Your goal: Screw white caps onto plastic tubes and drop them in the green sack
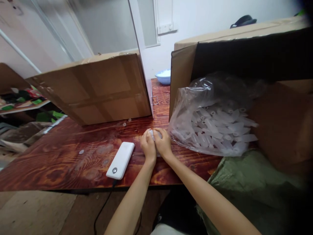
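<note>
My left hand (148,145) and my right hand (162,142) meet over the middle of the table, thumbs side by side. Both are closed around a translucent plastic piece (152,133). Only a bit of it shows between the fingers, so its full shape is hidden. Just right of my right hand, a clear plastic bag (182,130) lies open. Inside it is a heap of whitish translucent plastic pieces (215,127), flat at one end, some with a round hollow opening. To the left of my left hand lies a white power bank (121,160) with a small lit display.
A large cardboard box (110,88) stands at the back left. Another, open box (182,65) stands behind the bag. A blue bowl (163,78) with white contents sits farther back. Small rings (124,124) lie on the wooden table (61,156). A green sack (244,182) is at front right; a black cable (104,205) hangs down.
</note>
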### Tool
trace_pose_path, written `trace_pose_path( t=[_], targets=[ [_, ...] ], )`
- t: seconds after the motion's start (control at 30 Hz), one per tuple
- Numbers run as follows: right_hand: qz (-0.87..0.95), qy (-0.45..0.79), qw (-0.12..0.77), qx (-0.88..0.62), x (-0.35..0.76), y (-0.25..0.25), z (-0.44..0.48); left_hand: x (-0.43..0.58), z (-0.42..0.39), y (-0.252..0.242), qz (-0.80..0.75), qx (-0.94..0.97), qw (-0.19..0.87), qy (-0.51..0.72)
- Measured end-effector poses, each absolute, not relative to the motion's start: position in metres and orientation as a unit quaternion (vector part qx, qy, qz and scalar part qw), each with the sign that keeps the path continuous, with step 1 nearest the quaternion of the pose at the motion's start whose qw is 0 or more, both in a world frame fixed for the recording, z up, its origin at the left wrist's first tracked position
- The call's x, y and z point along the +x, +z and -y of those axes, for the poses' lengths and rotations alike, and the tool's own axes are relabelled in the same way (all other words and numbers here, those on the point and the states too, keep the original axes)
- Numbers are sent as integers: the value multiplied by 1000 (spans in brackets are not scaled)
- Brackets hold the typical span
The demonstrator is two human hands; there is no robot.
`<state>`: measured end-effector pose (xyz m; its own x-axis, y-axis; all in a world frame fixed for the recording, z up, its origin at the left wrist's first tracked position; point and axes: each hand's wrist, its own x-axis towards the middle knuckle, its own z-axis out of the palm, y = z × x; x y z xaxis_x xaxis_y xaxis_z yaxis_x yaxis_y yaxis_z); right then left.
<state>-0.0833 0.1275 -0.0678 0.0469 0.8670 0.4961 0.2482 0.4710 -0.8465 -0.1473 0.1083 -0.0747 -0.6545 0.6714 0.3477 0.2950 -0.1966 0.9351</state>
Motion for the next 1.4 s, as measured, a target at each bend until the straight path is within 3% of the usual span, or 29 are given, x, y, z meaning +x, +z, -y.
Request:
trace_pose_path(
  t=[0.47, 0.9, 1.03, 1.23, 1.4],
  targets=[
    [676, 199, 579, -411, -70, -74, -125, -147, -105, -75, -645, 429, 95, 625],
    [665, 144, 584, -442, -63, -74, -123, -144, -96, -72, -647, 353, 84, 670],
    [726, 129, 536, -411, -43, -69, -101, -144, -87, -71, -638, 326, 120, 688],
    [832, 94, 392, -380, -27, -73, -81, -148, -79, -74, -639, 276, 160, 700],
    [839, 70, 354, -408, -30, -75, -84, -151, -78, -77, -639, 287, 174, 692]
  ],
)
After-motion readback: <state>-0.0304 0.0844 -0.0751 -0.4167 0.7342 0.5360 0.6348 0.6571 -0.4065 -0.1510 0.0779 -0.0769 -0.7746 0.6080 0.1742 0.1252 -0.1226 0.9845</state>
